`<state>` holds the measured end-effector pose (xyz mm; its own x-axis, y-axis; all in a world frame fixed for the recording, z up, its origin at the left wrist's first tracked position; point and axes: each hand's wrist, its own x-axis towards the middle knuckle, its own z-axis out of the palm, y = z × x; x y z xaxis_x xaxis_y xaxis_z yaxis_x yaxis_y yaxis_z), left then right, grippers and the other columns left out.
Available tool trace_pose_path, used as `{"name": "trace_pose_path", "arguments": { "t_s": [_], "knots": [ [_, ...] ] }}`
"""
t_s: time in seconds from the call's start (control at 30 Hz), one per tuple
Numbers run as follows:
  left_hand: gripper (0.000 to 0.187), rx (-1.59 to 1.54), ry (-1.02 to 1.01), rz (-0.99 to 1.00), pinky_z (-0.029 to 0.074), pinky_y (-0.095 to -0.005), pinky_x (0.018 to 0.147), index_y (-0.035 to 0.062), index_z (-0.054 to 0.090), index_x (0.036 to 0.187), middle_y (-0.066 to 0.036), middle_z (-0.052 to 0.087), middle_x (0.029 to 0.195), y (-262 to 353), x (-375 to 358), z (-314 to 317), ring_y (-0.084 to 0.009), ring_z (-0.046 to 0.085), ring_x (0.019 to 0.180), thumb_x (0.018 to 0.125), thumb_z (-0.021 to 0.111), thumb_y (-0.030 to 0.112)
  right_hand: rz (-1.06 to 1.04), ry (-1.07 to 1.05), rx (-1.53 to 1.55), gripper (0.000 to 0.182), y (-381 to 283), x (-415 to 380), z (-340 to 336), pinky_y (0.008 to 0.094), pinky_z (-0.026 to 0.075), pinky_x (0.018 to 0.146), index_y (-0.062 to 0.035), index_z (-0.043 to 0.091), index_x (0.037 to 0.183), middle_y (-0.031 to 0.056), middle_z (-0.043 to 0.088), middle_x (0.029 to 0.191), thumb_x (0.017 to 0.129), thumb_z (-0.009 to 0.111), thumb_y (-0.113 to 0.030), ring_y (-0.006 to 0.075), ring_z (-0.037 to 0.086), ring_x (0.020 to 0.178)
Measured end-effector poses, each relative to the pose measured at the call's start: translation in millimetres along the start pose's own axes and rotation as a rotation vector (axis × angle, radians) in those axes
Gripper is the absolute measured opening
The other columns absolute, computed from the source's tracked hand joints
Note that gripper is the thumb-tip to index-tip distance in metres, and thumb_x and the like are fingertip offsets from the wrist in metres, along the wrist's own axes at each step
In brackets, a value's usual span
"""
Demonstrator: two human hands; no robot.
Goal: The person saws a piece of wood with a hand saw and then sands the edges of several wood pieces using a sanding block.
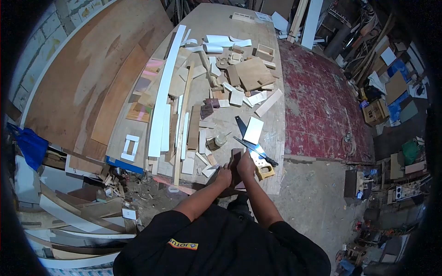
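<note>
A dark brown wooden piece (pixel 236 158) lies at the near edge of the workbench, between my two hands. My left hand (pixel 224 176) is closed at its left side, with a thin pale sliver by the fingers. From the right, my right hand (pixel 246 166) is closed on the same piece, its fingertips partly hidden. Just beyond that hand lies a handsaw with a yellow handle (pixel 264 169). A white rectangular block (pixel 253 130) rests over its blade. A small jar (pixel 216 142) stands to the left.
Wood offcuts and a square plywood panel (pixel 250 73) crowd the middle of the workbench (pixel 207 18). Long white strips (pixel 166 92) run along its left side. A large board (pixel 87 69) leans at the left wall. Red floor tiles (pixel 317 101) lie to the right.
</note>
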<state>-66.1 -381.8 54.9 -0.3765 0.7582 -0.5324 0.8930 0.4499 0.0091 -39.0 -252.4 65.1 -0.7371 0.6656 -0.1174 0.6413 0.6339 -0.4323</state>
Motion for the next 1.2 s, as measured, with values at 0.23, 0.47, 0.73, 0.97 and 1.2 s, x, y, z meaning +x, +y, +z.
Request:
{"name": "trace_pose_path", "arguments": {
  "t_s": [0.23, 0.47, 0.73, 0.97, 1.2],
  "knots": [
    [0.06, -0.488, 0.259, -0.071, 0.036, -0.0516, 0.11, -0.0024, 0.035, 0.148, -0.015, 0.015, 0.161, 0, 8, 22, -0.0375, 0.033, 0.142, 0.094, 0.05, 0.018, 0.07, -0.11, 0.032, 0.038, -18, -62, -45, 0.054, 0.053, 0.069, 0.0025, 0.043, 0.116, 0.028, 0.068, 0.086, 0.087, 0.058, -0.015, 0.0463, 0.067, 0.081],
    [0.047, 0.022, -0.083, 0.045, 0.032, -0.0528, 0.111, -0.0016, 0.061, 0.126, -0.019, 0.061, 0.129, 0, 8, 10, -0.0346, 0.049, 0.129, 0.087, 0.058, 0.025, -0.042, -0.054, 0.022, 0.031, -25, 43, -24, 0.0538, 0.053, 0.072, 0.0031, 0.044, 0.111, 0.0293, 0.067, 0.089, 0.085, 0.056, -0.01, 0.0463, 0.067, 0.085],
    [0.048, -0.125, 0.042, -0.006, 0.033, -0.0546, 0.11, 0.0, 0.065, 0.119, -0.023, 0.049, 0.14, 2, -9, -19, -0.0344, 0.044, 0.135, 0.084, 0.067, 0.033, -0.117, -0.03, 0.077, 0.046, -10, 26, -59, 0.0561, 0.051, 0.07, 0.0013, 0.038, 0.123, 0.0304, 0.066, 0.088, 0.086, 0.06, -0.014, 0.0488, 0.065, 0.081],
    [0.06, -0.417, 0.318, 0.111, 0.04, -0.0495, 0.106, 0.0025, 0.061, 0.125, -0.021, 0.038, 0.151, -13, -21, -17, -0.0303, 0.041, 0.138, 0.078, 0.076, 0.036, 0.004, 0.162, 0.681, 0.05, 118, 1, -22, 0.0448, 0.054, 0.076, 0.0018, 0.041, 0.127, 0.0207, 0.066, 0.098, 0.083, 0.064, -0.008, 0.0361, 0.067, 0.084],
    [0.039, -0.531, 1.14, -0.85, 0.048, -0.0477, 0.09, 0.0017, 0.06, 0.113, -0.019, 0.065, 0.107, -141, -96, 17, -0.038, 0.062, 0.1, 0.082, 0.068, 0.024, 0.389, 0.193, 1.125, 0.032, 145, 9, -101, 0.0325, 0.051, 0.066, -0.0063, 0.047, 0.111, 0.0078, 0.058, 0.093, 0.081, 0.059, -0.002, 0.0174, 0.06, 0.079]
  ]
}}
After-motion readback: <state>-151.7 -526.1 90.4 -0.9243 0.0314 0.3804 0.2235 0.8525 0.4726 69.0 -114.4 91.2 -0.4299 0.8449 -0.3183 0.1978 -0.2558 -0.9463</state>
